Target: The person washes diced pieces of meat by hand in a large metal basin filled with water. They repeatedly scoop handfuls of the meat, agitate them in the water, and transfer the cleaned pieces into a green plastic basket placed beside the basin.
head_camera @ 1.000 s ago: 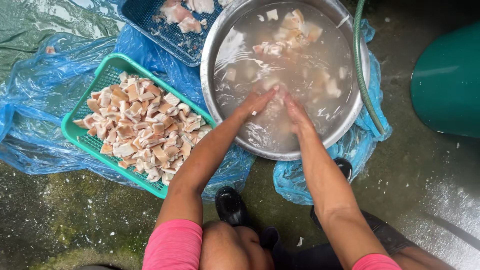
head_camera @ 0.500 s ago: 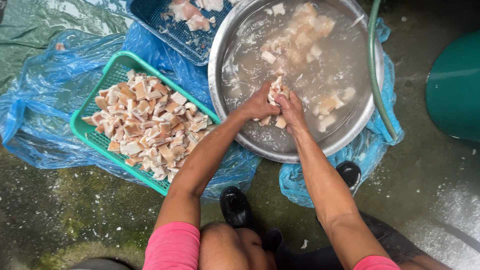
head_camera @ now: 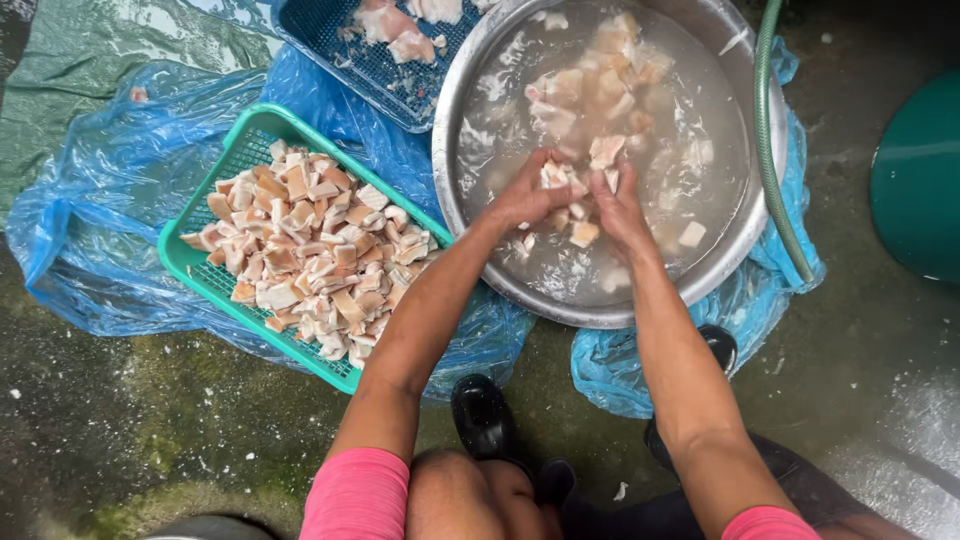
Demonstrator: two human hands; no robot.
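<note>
A large metal basin (head_camera: 455,215) holds cloudy water and several pale meat pieces (head_camera: 600,60). Over its near half, my left hand (head_camera: 525,195) and my right hand (head_camera: 615,205) are cupped together, lifting a handful of meat pieces (head_camera: 560,178) out of the water. Some pieces drip or fall below the hands. To the left stands a green plastic basket (head_camera: 200,275) heaped with cut meat pieces (head_camera: 310,250).
A blue basket (head_camera: 370,75) with a few meat chunks lies at the top. Blue plastic sheeting (head_camera: 100,200) covers the wet concrete floor. A green hose (head_camera: 775,170) runs over the basin's right rim. A dark green bin (head_camera: 915,180) stands at right. My black boots (head_camera: 485,415) are below.
My hands went from spread apart under the water to pressed together, scooping up meat pieces and raising them above the surface.
</note>
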